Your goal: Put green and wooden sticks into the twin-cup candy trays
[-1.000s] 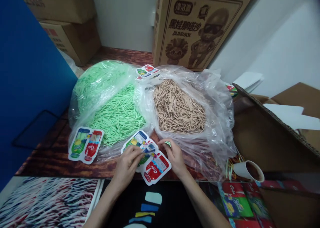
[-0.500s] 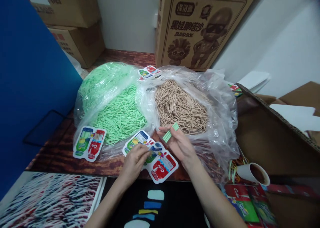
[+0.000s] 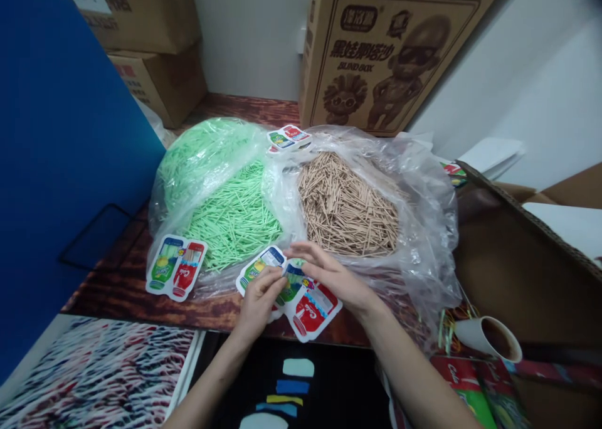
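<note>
In the head view my left hand (image 3: 262, 296) pinches the edge of a bottle-shaped card pack (image 3: 313, 313), printed with a green Sprite bottle and a red Cola bottle. My right hand (image 3: 336, 278) reaches over the top of the pack's green side, fingers bent toward the thumb. Only a trace of pale green shows there; the bundle of green sticks is mostly hidden by the fingers. Under my left hand lies another such card pack (image 3: 254, 269). Beyond the hands are a heap of green sticks (image 3: 235, 222) and a heap of brown sticks (image 3: 345, 209), each in clear plastic.
One card pack (image 3: 176, 267) lies at the left, and more (image 3: 289, 138) rest between the bags. A paper cup (image 3: 489, 339) of brown liquid lies tilted at the right by an open carton (image 3: 512, 259). A printed box (image 3: 390, 59) stands behind.
My right hand has moved left and down with the green sticks, from above the pack to its top edge. My left hand keeps its pinch. The view has shifted slightly.
</note>
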### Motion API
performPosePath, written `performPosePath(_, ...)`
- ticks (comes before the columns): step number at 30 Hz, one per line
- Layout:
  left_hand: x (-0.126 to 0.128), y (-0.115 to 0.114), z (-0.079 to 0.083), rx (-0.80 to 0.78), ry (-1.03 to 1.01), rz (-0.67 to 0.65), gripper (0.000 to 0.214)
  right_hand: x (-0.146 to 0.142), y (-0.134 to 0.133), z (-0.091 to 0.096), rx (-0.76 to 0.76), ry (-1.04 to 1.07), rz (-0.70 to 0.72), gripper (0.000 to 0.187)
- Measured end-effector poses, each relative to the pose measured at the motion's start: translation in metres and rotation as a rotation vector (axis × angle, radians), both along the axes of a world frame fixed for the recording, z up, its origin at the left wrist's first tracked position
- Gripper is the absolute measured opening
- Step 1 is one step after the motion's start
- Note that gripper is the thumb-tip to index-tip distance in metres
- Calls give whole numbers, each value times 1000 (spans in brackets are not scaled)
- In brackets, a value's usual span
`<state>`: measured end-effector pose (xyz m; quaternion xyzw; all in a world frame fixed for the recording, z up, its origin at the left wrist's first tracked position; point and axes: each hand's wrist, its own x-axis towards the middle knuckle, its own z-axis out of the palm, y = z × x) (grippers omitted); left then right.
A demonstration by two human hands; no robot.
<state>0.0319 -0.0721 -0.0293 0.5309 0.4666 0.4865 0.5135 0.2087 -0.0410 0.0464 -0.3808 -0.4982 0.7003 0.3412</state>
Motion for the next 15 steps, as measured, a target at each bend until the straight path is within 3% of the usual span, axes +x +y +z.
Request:
performPosePath(3, 4, 2, -6, -29, -87, 69, 20, 7, -5, 7, 161, -258, -70, 39)
performPosePath(6, 4, 5, -3, -56, -136, 79, 22, 12, -11, 9, 400, -636, -89, 10)
performPosePath(8, -2, 7, 3, -122, -147, -11, 25, 13, -15, 7, 519, -785, -104, 13)
performPosePath(12, -15, 9, 15, -345, -80, -389, 45, 10, -25, 0, 603, -790, -117, 20)
performPosePath(15, -14, 9, 17, -385, 10, -482, 29, 4, -30, -9, 602, -762, -152, 29)
